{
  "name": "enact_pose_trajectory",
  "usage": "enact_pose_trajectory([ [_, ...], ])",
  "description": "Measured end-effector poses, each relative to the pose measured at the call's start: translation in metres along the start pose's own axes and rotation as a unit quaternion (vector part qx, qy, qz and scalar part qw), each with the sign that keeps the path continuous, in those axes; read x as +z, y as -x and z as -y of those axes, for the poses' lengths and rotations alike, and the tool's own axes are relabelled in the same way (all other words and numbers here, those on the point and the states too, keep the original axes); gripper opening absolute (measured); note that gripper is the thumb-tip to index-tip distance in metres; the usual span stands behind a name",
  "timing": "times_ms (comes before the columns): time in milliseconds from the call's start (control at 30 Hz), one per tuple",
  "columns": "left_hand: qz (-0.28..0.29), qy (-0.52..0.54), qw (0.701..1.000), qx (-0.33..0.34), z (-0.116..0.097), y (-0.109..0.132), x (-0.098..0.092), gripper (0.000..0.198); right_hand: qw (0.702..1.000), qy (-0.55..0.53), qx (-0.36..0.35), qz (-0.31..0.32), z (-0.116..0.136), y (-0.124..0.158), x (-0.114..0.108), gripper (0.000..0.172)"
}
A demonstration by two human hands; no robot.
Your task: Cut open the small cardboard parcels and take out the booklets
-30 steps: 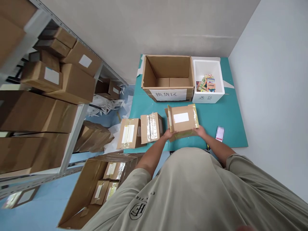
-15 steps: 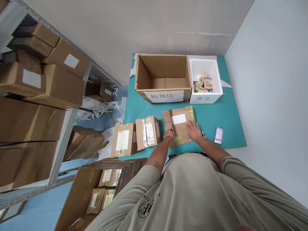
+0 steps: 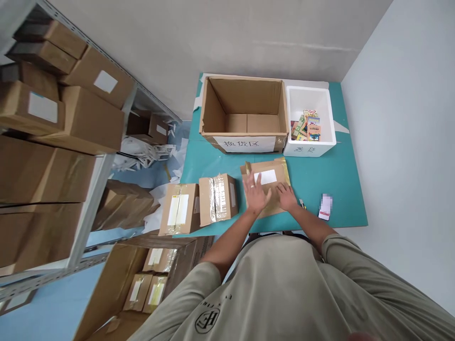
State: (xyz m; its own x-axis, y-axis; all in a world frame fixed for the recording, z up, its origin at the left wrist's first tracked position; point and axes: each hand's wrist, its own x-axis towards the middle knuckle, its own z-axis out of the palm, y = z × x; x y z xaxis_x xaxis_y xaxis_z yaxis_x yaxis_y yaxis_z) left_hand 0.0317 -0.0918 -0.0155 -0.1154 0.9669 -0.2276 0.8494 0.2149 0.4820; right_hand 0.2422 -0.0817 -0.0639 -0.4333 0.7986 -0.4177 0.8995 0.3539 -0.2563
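A flattened cardboard box (image 3: 276, 169) with a white label lies on the teal table in front of me, clear tape along its right edge. My left hand (image 3: 256, 193), fingers spread, is over its left side; whether the palm touches the card I cannot tell. On the card's right part rests my right hand (image 3: 286, 196), its fingers stretched out. Just right of that hand lies a small yellow and black tool (image 3: 302, 204), perhaps a cutter, partly hidden by my forearm.
Two taped cartons (image 3: 217, 199) stand on the table's left. Behind are a big open carton (image 3: 245, 144) and a white foam box (image 3: 309, 149) holding small booklets. A phone (image 3: 325, 207) lies at right. Loaded shelves (image 3: 78, 222) and an open carton of parcels (image 3: 103, 293) flank my left.
My left hand has let go of the raised flap at the card's left edge and spread open over the card. The flap now lies flatter. My right hand stays on the card.
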Motion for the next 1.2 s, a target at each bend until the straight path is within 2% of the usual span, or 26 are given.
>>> enact_pose_trajectory([
  [100, 0.023, -0.003, 0.998, 0.057, -0.015, -0.078, -0.016, 0.115, 0.999, 0.004, -0.016, -0.031, 0.0, 0.0, -0.018, 0.079],
  [200, 0.124, -0.036, 0.989, 0.073, -0.019, -0.155, -0.022, 0.131, 0.999, 0.01, -0.023, -0.047, -0.002, 0.004, -0.031, 0.076],
  [267, 0.202, -0.053, 0.975, 0.072, -0.014, -0.188, -0.021, 0.136, 0.998, 0.012, -0.03, -0.047, -0.006, 0.01, -0.035, 0.073],
  [367, 0.269, -0.045, 0.962, 0.019, -0.002, -0.208, -0.017, 0.145, 0.999, -0.002, -0.021, -0.049, -0.011, 0.019, -0.032, 0.074],
  [433, 0.28, -0.037, 0.959, 0.003, 0.003, -0.206, -0.014, 0.141, 0.997, -0.026, 0.026, -0.065, -0.015, 0.021, -0.028, 0.082],
  [533, 0.29, -0.048, 0.956, -0.005, 0.005, -0.192, -0.009, 0.113, 0.984, -0.089, 0.13, -0.084, -0.022, 0.015, -0.023, 0.105],
  [633, 0.297, -0.034, 0.954, -0.018, 0.004, -0.17, -0.003, 0.095, 0.965, -0.167, 0.197, -0.054, -0.03, 0.001, -0.022, 0.116],
  [733, 0.303, -0.001, 0.953, -0.021, 0.006, -0.148, -0.004, 0.093, 0.947, -0.237, 0.214, -0.021, -0.035, -0.009, -0.023, 0.098],
  [867, 0.304, -0.015, 0.953, -0.009, 0.01, -0.128, -0.019, 0.092, 0.935, -0.29, 0.202, -0.04, -0.029, -0.012, -0.023, 0.068],
  [1000, 0.283, -0.012, 0.959, 0.023, 0.011, -0.113, -0.052, 0.101, 0.933, -0.298, 0.181, -0.088, -0.017, -0.002, -0.029, 0.054],
  [1100, 0.285, 0.029, 0.955, 0.08, 0.012, -0.101, -0.084, 0.114, 0.944, -0.287, 0.111, -0.119, -0.008, 0.011, -0.039, 0.045],
  [1200, 0.286, 0.088, 0.942, 0.153, 0.011, -0.083, -0.114, 0.102, 0.949, -0.279, 0.041, -0.138, 0.003, 0.026, -0.055, 0.033],
])
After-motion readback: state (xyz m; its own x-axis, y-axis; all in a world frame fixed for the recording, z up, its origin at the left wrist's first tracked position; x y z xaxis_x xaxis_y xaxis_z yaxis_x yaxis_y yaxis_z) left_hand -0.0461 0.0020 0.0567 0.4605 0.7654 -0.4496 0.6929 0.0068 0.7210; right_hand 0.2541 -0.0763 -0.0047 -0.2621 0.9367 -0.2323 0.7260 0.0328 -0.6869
